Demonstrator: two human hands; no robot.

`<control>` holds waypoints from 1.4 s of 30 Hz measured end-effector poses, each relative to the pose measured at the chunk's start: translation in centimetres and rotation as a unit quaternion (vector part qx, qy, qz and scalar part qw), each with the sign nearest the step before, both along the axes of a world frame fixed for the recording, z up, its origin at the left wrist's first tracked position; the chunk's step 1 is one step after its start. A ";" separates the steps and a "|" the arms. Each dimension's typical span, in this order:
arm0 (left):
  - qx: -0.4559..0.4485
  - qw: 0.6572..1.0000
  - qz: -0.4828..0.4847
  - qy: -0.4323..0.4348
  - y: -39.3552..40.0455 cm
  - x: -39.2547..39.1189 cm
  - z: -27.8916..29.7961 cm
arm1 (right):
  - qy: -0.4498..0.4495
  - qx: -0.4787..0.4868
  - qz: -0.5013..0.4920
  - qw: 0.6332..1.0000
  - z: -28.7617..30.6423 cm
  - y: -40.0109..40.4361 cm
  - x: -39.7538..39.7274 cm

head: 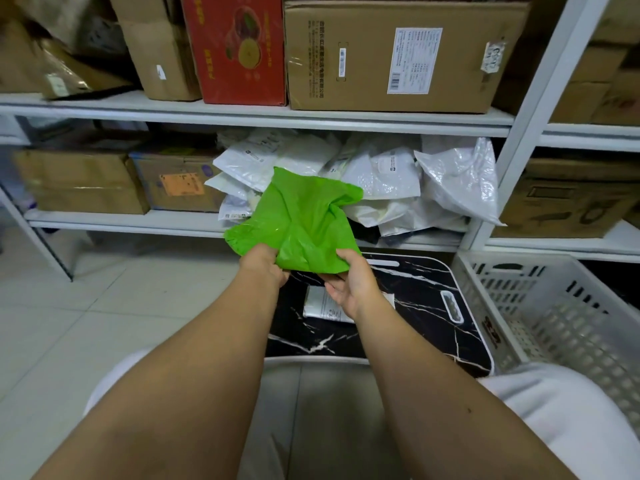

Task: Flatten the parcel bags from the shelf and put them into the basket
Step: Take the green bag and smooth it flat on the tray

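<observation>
A crumpled green parcel bag (301, 220) is held up in front of the lower shelf. My left hand (265, 263) grips its bottom left edge and my right hand (353, 282) grips its bottom right corner. Behind it, a heap of white and grey parcel bags (391, 178) fills the lower shelf. A white slatted plastic basket (554, 306) stands on the floor at the right, below the shelf. A small white parcel bag (323, 306) lies flat on the black marble-patterned board (422, 306) under my hands.
Cardboard boxes (398, 53) and a red fruit box (239, 50) line the upper shelf. More boxes (83, 181) sit left of the bags on the lower shelf. White shelf posts (540, 109) stand at the right. Pale floor tiles (104, 306) spread to the left.
</observation>
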State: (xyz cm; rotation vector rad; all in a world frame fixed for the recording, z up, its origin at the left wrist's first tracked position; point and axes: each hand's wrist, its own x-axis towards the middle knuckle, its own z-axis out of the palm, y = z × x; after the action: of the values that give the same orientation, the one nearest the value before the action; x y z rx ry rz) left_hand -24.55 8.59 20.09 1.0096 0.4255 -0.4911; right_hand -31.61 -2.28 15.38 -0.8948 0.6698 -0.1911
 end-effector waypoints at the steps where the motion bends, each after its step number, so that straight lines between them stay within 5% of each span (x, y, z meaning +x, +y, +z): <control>1: 0.009 1.000 -0.014 0.000 0.8 -0.4 -0.4 | 0.006 -0.003 0.011 1.000 0.0 0.1 -0.8; 7: 0.101 0.989 -0.106 0.015 6.5 0.2 -5.6 | 0.076 -0.039 0.027 0.996 -1.3 -1.6 -3.6; 12: 0.151 0.965 -0.214 0.016 7.9 -0.1 -8.7 | 0.112 -0.003 -0.123 0.986 -3.5 -3.3 -3.9; 21: 0.155 0.966 -0.207 0.003 4.1 3.6 -10.8 | 0.103 -0.034 -0.327 0.939 -5.9 -10.1 -2.8; 25: 0.170 0.980 -0.105 0.019 2.8 5.7 -12.3 | 0.171 -0.167 -0.305 0.922 -6.0 -12.3 -2.7; 30: 0.214 0.976 -0.031 -0.022 1.4 6.9 -13.8 | 0.249 -0.209 -0.288 0.901 -7.2 -13.3 -3.3; 34: 0.271 0.960 -0.038 -0.063 1.1 6.3 -13.4 | 0.285 -0.186 -0.332 0.880 -9.0 -13.5 -4.6; 39: 0.300 0.948 -0.078 -0.068 0.5 8.3 -15.0 | 0.291 -0.165 -0.258 0.906 -10.5 -14.2 -5.6; 42: 0.315 0.939 -0.105 -0.092 -1.2 7.6 -13.8 | 0.349 -0.213 -0.244 0.879 -10.5 -13.9 -6.5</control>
State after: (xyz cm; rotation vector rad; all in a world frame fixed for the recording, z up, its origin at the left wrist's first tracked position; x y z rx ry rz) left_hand -16.90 7.43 6.29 1.7215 0.3112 -0.4519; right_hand -38.12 -16.21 4.88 -1.2149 1.5778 -0.4908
